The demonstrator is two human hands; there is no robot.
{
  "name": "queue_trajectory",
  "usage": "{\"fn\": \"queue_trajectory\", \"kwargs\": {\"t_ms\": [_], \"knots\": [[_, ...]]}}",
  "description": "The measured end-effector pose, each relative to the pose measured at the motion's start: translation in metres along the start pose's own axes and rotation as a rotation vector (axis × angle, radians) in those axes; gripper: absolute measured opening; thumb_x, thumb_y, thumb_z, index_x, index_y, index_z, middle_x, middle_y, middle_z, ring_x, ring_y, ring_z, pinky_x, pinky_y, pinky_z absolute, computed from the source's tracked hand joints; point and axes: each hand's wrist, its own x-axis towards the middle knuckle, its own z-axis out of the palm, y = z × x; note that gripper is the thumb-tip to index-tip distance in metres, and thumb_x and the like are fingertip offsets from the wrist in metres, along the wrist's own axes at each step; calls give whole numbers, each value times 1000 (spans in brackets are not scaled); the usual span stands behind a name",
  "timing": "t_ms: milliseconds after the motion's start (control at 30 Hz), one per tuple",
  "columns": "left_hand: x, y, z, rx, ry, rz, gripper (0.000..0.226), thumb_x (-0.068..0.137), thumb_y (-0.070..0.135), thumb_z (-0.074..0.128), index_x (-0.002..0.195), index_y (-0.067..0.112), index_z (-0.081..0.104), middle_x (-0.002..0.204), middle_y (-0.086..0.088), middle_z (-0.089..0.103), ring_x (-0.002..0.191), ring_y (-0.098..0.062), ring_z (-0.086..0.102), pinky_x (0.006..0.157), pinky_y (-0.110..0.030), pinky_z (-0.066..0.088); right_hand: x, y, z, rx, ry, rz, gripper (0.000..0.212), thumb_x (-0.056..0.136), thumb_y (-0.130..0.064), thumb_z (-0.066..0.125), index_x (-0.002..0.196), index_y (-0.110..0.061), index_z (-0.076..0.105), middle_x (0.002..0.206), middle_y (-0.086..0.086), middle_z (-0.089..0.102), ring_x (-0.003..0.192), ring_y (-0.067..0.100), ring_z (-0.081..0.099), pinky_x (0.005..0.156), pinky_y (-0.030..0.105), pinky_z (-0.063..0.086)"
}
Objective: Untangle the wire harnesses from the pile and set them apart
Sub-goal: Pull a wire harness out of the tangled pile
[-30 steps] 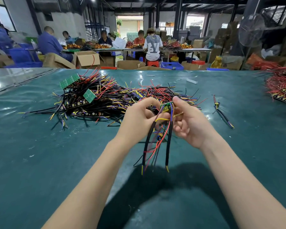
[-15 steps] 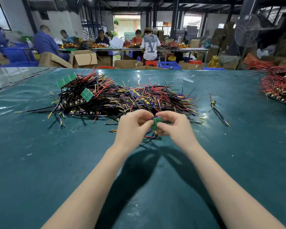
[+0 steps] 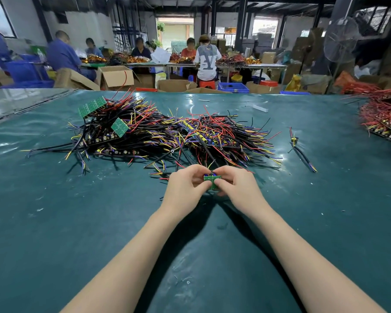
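Both hands are at table centre, just near of the pile.

- Left hand [image 3: 185, 186]: fingers curled, thumb and fingertips pinching the left edge of a small green board [image 3: 210, 180].
- Right hand [image 3: 237, 188]: same, curled and pinching the board's right side, thumb on its near face.
- The board is held between the two hands, low over the mat [image 3: 77, 222]. Can't tell if it touches the mat. Dark parts and wire ends show at its far edge; the rest of its wires are hidden by the fingers.
- Pile [image 3: 167, 136]: a wide tangle of black, red, yellow and blue wires, far of the hands and running left to right across the mat. Its near strands reach almost to the knuckles. Two bigger green boards stick up at its left end: far board [image 3: 92, 106], near board [image 3: 119, 127].
- One separate harness [image 3: 303, 152] lies right of the pile, apart from it, with its black leads pointing near-right.
- Red wire heap [image 3: 384, 118] at the far right edge, well apart from the main pile.
- Background: cardboard boxes [image 3: 115, 77], a blue crate [image 3: 233, 86], a standing fan [image 3: 341, 40] and people seated at a far table.
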Motion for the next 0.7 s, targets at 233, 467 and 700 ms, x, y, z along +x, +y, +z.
{"fn": "queue_trajectory", "kwargs": {"t_ms": [233,467,700], "knots": [[1,-1,12,176,65,-85,18,77,8,70,94,7,71,87,-7,72,82,-19,67,83,-32,51,2,2,10,-223,72,55,20,85,-8,56,102,-4,67,97,15,70,94,34,61,86,39,46],[0,-3,11,271,181,-139,18,73,21,75,88,11,72,83,-3,71,81,-18,65,78,-25,46,0,3,18,-370,159,52,19,85,-21,61,95,-6,66,97,11,70,96,30,60,85,36,43],[5,-8,-21,245,415,97,14,70,-3,67,78,8,64,73,-1,62,66,-18,58,70,-27,44,4,3,-3,643,233,156,17,88,5,52,83,-10,58,66,8,66,52,7,63,54,21,54]]}}
